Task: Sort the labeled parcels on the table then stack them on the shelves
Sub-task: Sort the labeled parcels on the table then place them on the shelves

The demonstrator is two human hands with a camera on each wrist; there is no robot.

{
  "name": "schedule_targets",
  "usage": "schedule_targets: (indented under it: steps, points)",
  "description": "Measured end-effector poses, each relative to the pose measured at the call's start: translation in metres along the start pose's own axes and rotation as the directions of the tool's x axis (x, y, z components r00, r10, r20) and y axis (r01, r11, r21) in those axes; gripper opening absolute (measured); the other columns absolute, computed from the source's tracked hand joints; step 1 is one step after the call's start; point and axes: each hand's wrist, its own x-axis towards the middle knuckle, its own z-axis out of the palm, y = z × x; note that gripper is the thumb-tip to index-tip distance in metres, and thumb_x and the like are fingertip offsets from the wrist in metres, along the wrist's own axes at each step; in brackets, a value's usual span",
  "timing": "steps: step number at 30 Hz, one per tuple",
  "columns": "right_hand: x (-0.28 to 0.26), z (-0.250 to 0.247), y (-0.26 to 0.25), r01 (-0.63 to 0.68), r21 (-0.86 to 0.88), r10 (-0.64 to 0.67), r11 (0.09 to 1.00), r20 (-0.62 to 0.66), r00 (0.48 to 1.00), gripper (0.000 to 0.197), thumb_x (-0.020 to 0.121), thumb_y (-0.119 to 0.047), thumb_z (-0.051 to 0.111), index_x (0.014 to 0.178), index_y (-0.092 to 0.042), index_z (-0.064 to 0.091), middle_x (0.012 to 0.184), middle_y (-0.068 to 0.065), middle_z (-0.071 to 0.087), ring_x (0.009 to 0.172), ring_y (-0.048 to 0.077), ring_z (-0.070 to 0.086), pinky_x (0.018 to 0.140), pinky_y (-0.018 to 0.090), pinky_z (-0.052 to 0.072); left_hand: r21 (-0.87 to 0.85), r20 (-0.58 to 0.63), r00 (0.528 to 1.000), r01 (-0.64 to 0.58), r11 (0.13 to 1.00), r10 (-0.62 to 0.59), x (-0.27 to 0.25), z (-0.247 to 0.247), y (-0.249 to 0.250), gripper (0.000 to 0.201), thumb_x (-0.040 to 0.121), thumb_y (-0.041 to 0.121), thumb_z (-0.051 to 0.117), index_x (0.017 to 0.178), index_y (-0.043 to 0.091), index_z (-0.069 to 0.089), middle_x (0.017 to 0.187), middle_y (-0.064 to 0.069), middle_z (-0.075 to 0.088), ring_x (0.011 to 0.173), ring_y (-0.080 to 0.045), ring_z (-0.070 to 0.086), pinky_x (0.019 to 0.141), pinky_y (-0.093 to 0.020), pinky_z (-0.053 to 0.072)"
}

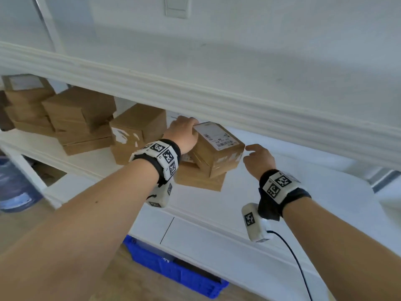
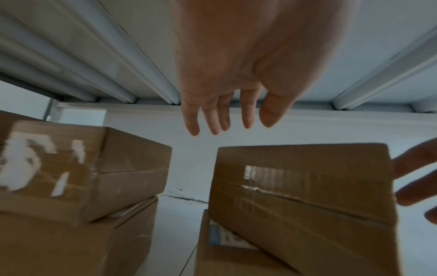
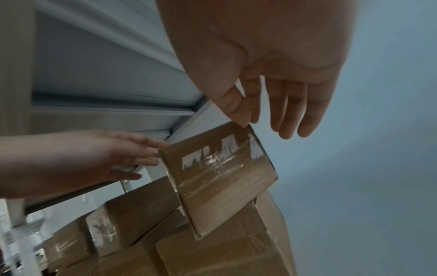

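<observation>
A brown cardboard parcel (image 1: 219, 146) with a white barcode label on top lies skewed on a short stack of parcels (image 1: 199, 180) on the white shelf (image 1: 293, 192). My left hand (image 1: 186, 127) rests with straight fingers against the parcel's far left top edge. In the left wrist view the left hand (image 2: 232, 119) is spread above the parcel (image 2: 302, 179). My right hand (image 1: 252, 152) hovers at the parcel's right corner with relaxed fingers. In the right wrist view the right hand (image 3: 267, 121) has its thumb tip at the parcel's (image 3: 220, 177) upper corner, and the left hand (image 3: 94, 158) touches its other edge.
More parcel stacks stand to the left on the same shelf: one close by (image 1: 138, 131), a taller one (image 1: 80, 118) and another at the far left (image 1: 28, 105). The upper shelf's edge (image 1: 217, 98) hangs low overhead. A blue crate (image 1: 173, 272) lies on the floor below.
</observation>
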Motion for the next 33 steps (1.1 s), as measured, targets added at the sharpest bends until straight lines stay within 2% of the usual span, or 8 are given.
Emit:
schedule_targets:
  steps: [4, 6, 9, 16, 22, 27, 30, 33]
  points:
    - [0.004, 0.005, -0.003, -0.049, -0.085, 0.055, 0.995, 0.078, 0.995, 0.051, 0.088, -0.018, 0.052, 0.138, -0.022, 0.042, 0.125, 0.004, 0.056, 0.096, 0.016, 0.054, 0.078, 0.026, 0.043, -0.025, 0.071, 0.997, 0.015, 1.000, -0.013, 0.029, 0.014, 0.003, 0.039, 0.095, 0.035, 0.048, 0.120, 0.006, 0.052, 0.123, -0.016, 0.055, 0.112, -0.033, 0.053, 0.094, -0.045, 0.048]
    - [0.007, 0.008, -0.002, -0.084, -0.104, 0.101, 0.991, 0.164, 0.981, 0.063, 0.085, -0.022, 0.059, 0.143, -0.022, 0.033, 0.118, 0.006, 0.060, 0.101, 0.019, 0.061, 0.086, 0.032, 0.051, -0.038, 0.137, 0.990, 0.029, 0.999, -0.023, 0.036, 0.022, 0.003, 0.053, 0.092, 0.045, 0.050, 0.127, 0.006, 0.048, 0.130, -0.017, 0.051, 0.119, -0.034, 0.049, 0.098, -0.046, 0.046]
    - [0.008, 0.013, -0.005, -0.106, -0.133, 0.139, 0.985, 0.266, 0.954, 0.074, 0.082, -0.024, 0.066, 0.143, -0.021, 0.025, 0.115, 0.005, 0.061, 0.097, 0.019, 0.066, 0.089, 0.039, 0.055, -0.069, 0.163, 0.986, 0.038, 0.997, -0.027, 0.044, 0.030, -0.001, 0.067, 0.089, 0.054, 0.050, 0.136, 0.008, 0.041, 0.138, -0.016, 0.046, 0.125, -0.033, 0.045, 0.102, -0.047, 0.042]
    - [0.011, 0.019, -0.009, -0.122, -0.072, 0.140, 0.990, 0.353, 0.925, 0.095, 0.075, -0.026, 0.076, 0.145, -0.023, 0.013, 0.117, 0.002, 0.060, 0.093, 0.014, 0.067, 0.083, 0.035, 0.057, 0.060, 0.138, 0.988, 0.063, 0.996, -0.071, 0.049, 0.023, -0.004, 0.061, 0.090, 0.057, 0.046, 0.118, 0.003, 0.054, 0.119, -0.018, 0.057, 0.105, -0.031, 0.058, 0.087, -0.037, 0.050]
    - [0.011, 0.016, -0.008, -0.156, 0.055, 0.115, 0.986, 0.451, 0.885, 0.124, 0.072, -0.018, 0.081, 0.147, -0.033, -0.017, 0.109, 0.005, 0.058, 0.094, 0.021, 0.068, 0.080, 0.040, 0.058, 0.087, 0.161, 0.977, 0.127, 0.988, -0.139, 0.047, 0.021, -0.009, 0.077, 0.083, 0.064, 0.046, 0.135, 0.007, 0.043, 0.134, -0.018, 0.048, 0.116, -0.034, 0.053, 0.094, -0.041, 0.047]
    - [0.019, 0.016, -0.003, -0.168, 0.082, 0.109, 0.982, 0.476, 0.872, 0.109, 0.078, -0.018, 0.074, 0.149, -0.034, -0.008, 0.136, 0.012, 0.050, 0.089, 0.024, 0.069, 0.077, 0.039, 0.059, 0.104, 0.154, 0.974, 0.153, 0.983, -0.168, 0.037, 0.015, -0.009, 0.081, 0.080, 0.064, 0.050, 0.141, 0.013, 0.034, 0.142, -0.016, 0.038, 0.118, -0.034, 0.051, 0.088, -0.037, 0.048]
    - [0.023, 0.012, -0.002, -0.137, 0.063, 0.090, 0.989, 0.482, 0.871, 0.086, 0.082, -0.014, 0.068, 0.147, -0.033, 0.016, 0.133, 0.008, 0.052, 0.090, 0.024, 0.069, 0.082, 0.038, 0.058, 0.114, 0.169, 0.973, 0.137, 0.984, -0.155, 0.032, 0.015, -0.005, 0.079, 0.079, 0.063, 0.051, 0.141, 0.017, 0.033, 0.144, -0.016, 0.035, 0.119, -0.034, 0.050, 0.087, -0.036, 0.046]
    - [0.026, 0.009, -0.001, -0.113, 0.038, 0.081, 0.993, 0.481, 0.873, 0.083, 0.083, -0.008, 0.064, 0.148, -0.033, 0.019, 0.130, 0.005, 0.055, 0.092, 0.022, 0.068, 0.086, 0.036, 0.056, 0.099, 0.165, 0.978, 0.111, 0.989, -0.126, 0.029, 0.015, 0.000, 0.071, 0.080, 0.060, 0.050, 0.134, 0.014, 0.040, 0.140, -0.015, 0.040, 0.121, -0.033, 0.046, 0.094, -0.043, 0.047]
